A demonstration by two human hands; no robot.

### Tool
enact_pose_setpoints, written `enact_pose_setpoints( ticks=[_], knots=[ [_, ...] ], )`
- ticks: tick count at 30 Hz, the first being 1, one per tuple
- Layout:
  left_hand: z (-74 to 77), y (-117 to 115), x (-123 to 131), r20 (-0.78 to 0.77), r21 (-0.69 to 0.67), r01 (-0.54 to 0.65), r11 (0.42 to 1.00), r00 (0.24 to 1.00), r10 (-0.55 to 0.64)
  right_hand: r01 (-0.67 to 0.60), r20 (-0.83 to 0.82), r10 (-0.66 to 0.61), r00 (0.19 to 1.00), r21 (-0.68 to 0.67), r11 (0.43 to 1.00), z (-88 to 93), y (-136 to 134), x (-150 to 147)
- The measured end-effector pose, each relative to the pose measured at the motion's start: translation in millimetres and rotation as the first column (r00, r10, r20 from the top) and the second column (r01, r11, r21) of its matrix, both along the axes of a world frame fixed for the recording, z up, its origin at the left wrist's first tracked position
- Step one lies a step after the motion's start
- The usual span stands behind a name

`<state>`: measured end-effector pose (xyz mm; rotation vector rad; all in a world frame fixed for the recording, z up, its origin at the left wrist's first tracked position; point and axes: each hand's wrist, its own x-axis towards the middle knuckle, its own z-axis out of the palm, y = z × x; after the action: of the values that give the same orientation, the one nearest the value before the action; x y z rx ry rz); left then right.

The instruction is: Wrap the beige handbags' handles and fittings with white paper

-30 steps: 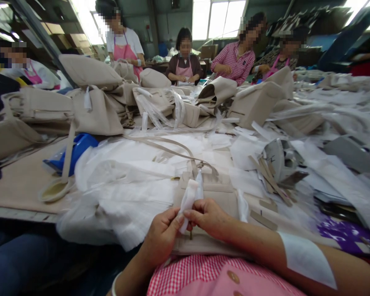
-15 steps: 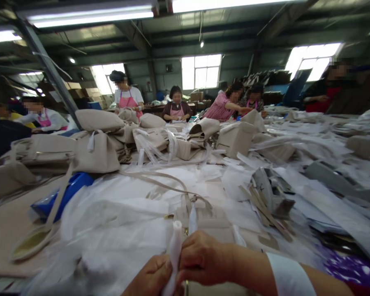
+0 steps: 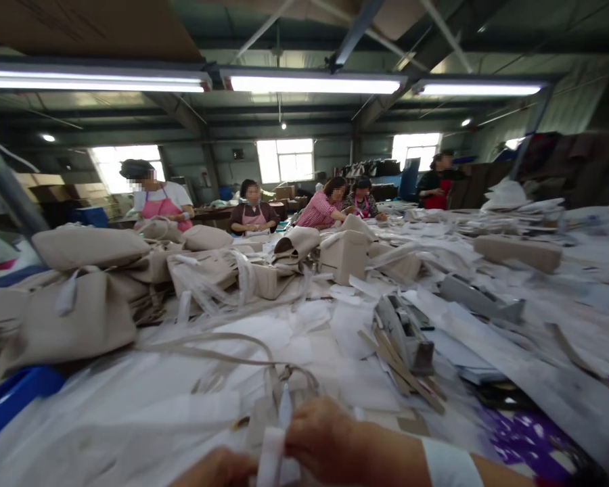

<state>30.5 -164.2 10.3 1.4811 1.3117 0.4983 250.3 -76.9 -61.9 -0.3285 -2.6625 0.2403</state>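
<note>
At the bottom of the head view, a white strip of thin wrapping material (image 3: 271, 454) stands upright between my hands. My left hand (image 3: 218, 467) is closed at its left side, blurred and partly cut off by the frame edge. Fingers bent, my right hand (image 3: 317, 433) grips the strip from the right; a white band is around that wrist. Just beyond lies a beige bag strap (image 3: 243, 337) with a metal fitting. A narrow white wrapped piece (image 3: 285, 406) hangs from it. The beige item under my hands is mostly hidden.
Beige bags (image 3: 81, 318) are piled at the left and across the middle. A grey tape dispenser (image 3: 404, 331) stands at the right, near purple material (image 3: 528, 433). A blue object (image 3: 23, 399) sits at left. White sheets (image 3: 177, 379) cover the table. Several co-workers are beyond it.
My view has turned right and tilted up, so the table's things appear further left and lower. Both hands have stayed at the white strip, now lower in the picture.
</note>
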Motion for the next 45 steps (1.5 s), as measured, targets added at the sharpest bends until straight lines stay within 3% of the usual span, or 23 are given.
enact_pose_setpoints(
  ticks=[1, 2, 3, 4, 9, 13, 15, 18, 19, 20, 21, 23, 25, 26, 27, 28, 31, 32, 35, 37, 39, 42, 45],
  knots=[
    [3.3, 10, -5, -0.066, 0.047, -0.021, 0.999, 0.998, 0.024, 0.042, -0.055, -0.045, 0.997, -0.062, 0.997, 5.1, -4, 8],
    [6.1, 23, -10, -0.293, 0.208, 0.031, 0.978, 0.956, 0.032, 0.071, -0.089, -0.083, 0.993, -0.130, 0.989, 9.9, -9, 16],
    [7.7, 39, -16, -0.528, 0.333, 0.127, 0.934, 0.846, 0.073, 0.080, -0.109, -0.102, 0.989, -0.195, 0.978, 14.2, -12, 22],
    [7.9, 58, -21, -0.715, 0.380, 0.242, 0.893, 0.689, 0.118, 0.078, -0.121, -0.111, 0.986, -0.252, 0.965, 17.6, -15, 28],
    [-10.8, 139, -31, -0.869, 0.268, 0.256, 0.929, 0.481, 0.118, 0.043, -0.113, -0.098, 0.989, -0.410, 0.911, 23.8, -32, 40],
    [-19.1, 165, -24, -0.918, 0.195, 0.299, 0.934, 0.390, 0.067, 0.036, -0.109, -0.092, 0.990, -0.436, 0.899, 24.7, -38, 44],
    [-8.0, 167, -21, -0.934, 0.174, 0.317, 0.932, 0.353, 0.055, 0.051, -0.106, -0.113, 0.988, -0.469, 0.882, 24.3, -37, 46],
    [30.4, 162, -17, -0.947, 0.195, 0.328, 0.924, 0.310, 0.090, 0.072, -0.117, -0.177, 0.977, -0.603, 0.795, 23.5, -33, 44],
    [46.9, 157, -13, -0.946, 0.219, 0.333, 0.917, 0.301, 0.116, 0.061, -0.126, -0.202, 0.971, -0.688, 0.723, 24.1, -31, 41],
    [63.7, 151, -7, -0.944, 0.249, 0.340, 0.907, 0.296, 0.149, 0.029, -0.136, -0.221, 0.966, -0.789, 0.614, 25.4, -29, 37],
    [79.8, 141, 1, -0.940, 0.280, 0.344, 0.896, 0.287, 0.183, -0.029, -0.153, -0.230, 0.961, -0.885, 0.465, 27.7, -27, 30],
    [105.6, 117, 24, -0.930, 0.336, 0.354, 0.873, 0.272, 0.247, -0.195, -0.208, -0.223, 0.952, -0.978, 0.078, 35.0, -25, 15],
    [117.5, 85, 53, -0.920, 0.371, 0.360, 0.856, 0.266, 0.287, -0.347, -0.305, -0.184, 0.934, -0.896, -0.278, 44.6, -27, -4],
    [116.9, 68, 67, -0.906, 0.404, 0.339, 0.849, 0.274, 0.322, -0.409, -0.371, -0.172, 0.913, -0.821, -0.398, 49.6, -29, -12],
    [112.0, 51, 80, -0.897, 0.421, 0.300, 0.856, 0.278, 0.344, -0.468, -0.436, -0.185, 0.881, -0.745, -0.475, 54.2, -32, -20],
    [103.1, 34, 91, -0.892, 0.423, 0.264, 0.867, 0.289, 0.348, -0.527, -0.489, -0.223, 0.844, -0.676, -0.515, 58.3, -34, -26],
    [63.5, -11, 107, -0.867, 0.452, 0.241, 0.859, 0.344, 0.360, -0.653, -0.481, -0.442, 0.757, -0.551, -0.520, 66.6, -36, -35],
    [50.7, -24, 106, -0.852, 0.465, 0.270, 0.843, 0.394, 0.344, -0.664, -0.434, -0.505, 0.746, -0.544, -0.513, 67.9, -34, -34],
    [31.0, -49, 91, -0.725, 0.509, 0.376, 0.774, 0.672, 0.151, -0.637, -0.327, -0.571, 0.753, -0.582, -0.506, 68.8, -26, -25],
    [34.4, -51, 75, -0.510, 0.624, 0.201, 0.755, 0.837, 0.199, -0.631, -0.337, -0.561, 0.757, -0.599, -0.492, 68.0, -21, -20],
    [42.0, -43, 61, -0.239, 0.653, -0.109, 0.750, 0.910, 0.340, -0.649, -0.376, -0.552, 0.745, -0.601, -0.467, 67.0, -20, -17],
    [42.5, -25, 49, 0.147, 0.306, -0.357, 0.883, 0.934, 0.326, -0.655, -0.410, -0.540, 0.735, -0.634, -0.410, 65.8, -23, -15],
    [27.3, -16, 45, 0.321, -0.058, -0.370, 0.927, 0.873, 0.368, -0.610, -0.418, -0.499, 0.759, -0.724, -0.322, 67.3, -24, -11]
  ],
)
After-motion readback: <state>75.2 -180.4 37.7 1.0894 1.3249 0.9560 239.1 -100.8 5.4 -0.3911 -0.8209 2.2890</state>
